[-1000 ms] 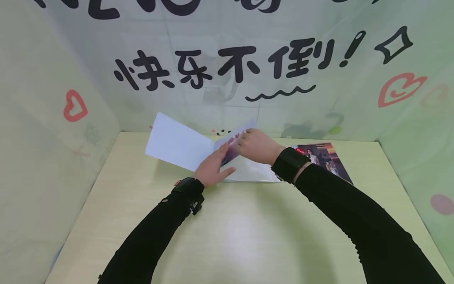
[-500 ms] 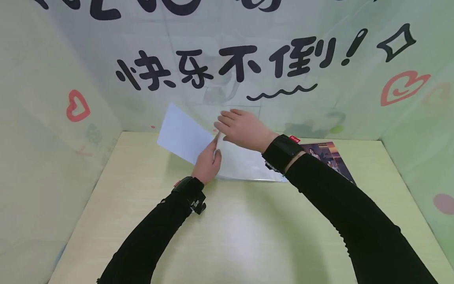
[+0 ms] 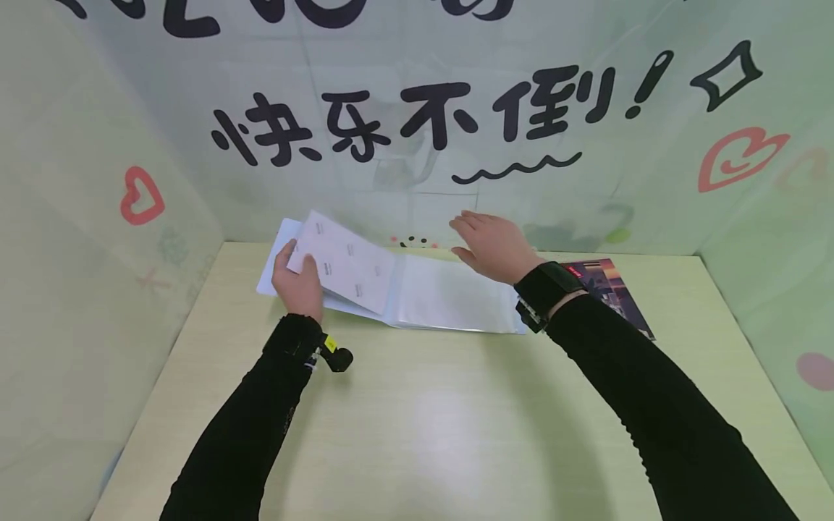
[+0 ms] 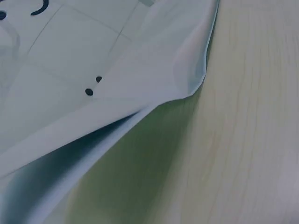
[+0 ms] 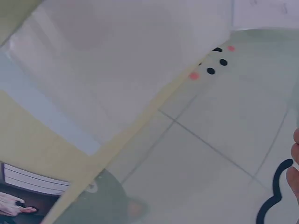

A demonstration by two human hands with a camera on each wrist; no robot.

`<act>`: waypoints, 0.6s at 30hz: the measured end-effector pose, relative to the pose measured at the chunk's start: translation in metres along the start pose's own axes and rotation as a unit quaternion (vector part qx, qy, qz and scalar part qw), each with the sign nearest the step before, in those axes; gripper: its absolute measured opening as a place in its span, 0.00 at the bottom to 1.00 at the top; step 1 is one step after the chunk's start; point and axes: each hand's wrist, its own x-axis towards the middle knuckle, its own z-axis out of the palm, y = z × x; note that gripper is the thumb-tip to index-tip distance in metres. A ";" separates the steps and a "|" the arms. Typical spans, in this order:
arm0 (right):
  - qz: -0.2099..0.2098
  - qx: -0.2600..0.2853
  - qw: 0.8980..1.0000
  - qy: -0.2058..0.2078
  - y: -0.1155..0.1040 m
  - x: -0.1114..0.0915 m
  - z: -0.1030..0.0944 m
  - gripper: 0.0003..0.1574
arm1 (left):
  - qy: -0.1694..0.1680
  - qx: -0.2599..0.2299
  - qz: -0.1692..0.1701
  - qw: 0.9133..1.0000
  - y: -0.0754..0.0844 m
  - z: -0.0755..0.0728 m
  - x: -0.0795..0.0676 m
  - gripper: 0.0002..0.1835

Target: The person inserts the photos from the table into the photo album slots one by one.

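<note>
A folder with clear pockets [image 3: 456,297] lies spread at the back of the table. Its left leaf [image 3: 348,264] is raised at a slant and shows a white side with small printed marks; a pale blue cover [image 3: 276,264] shows behind it. My left hand [image 3: 301,286] pinches the leaf's outer edge, thumb on the printed side. In the left wrist view, the folder's lower edges [image 4: 149,93] show, but the hand does not. Above the right page, my right hand [image 3: 498,248] is held with fingers extended and nothing in them; only fingertips [image 5: 294,163] appear in the right wrist view.
A glossy picture sheet [image 3: 606,286] lies right of the folder, partly behind the right wrist. A printed cloth backdrop [image 3: 417,195] rises at the table's back edge, with side panels left and right. The wooden tabletop [image 3: 417,420] stretches in front.
My left hand has moved left, turning the leaf over from the middle to the left side. The right hand left the leaf, opened out, and shifted right above the right page.
</note>
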 end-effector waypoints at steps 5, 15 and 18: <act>0.032 0.023 0.998 -0.042 0.002 -0.014 0.032 0.30 | 0.070 0.010 -0.053 0.996 -0.011 -0.019 0.012 0.25; 0.034 0.097 0.979 -0.178 -0.010 -0.044 0.089 0.41 | -0.079 0.391 -0.071 0.914 -0.040 -0.033 0.019 0.40; 0.041 0.111 0.974 -0.194 -0.013 -0.051 0.098 0.44 | -0.185 0.514 0.055 0.836 -0.047 -0.020 0.017 0.41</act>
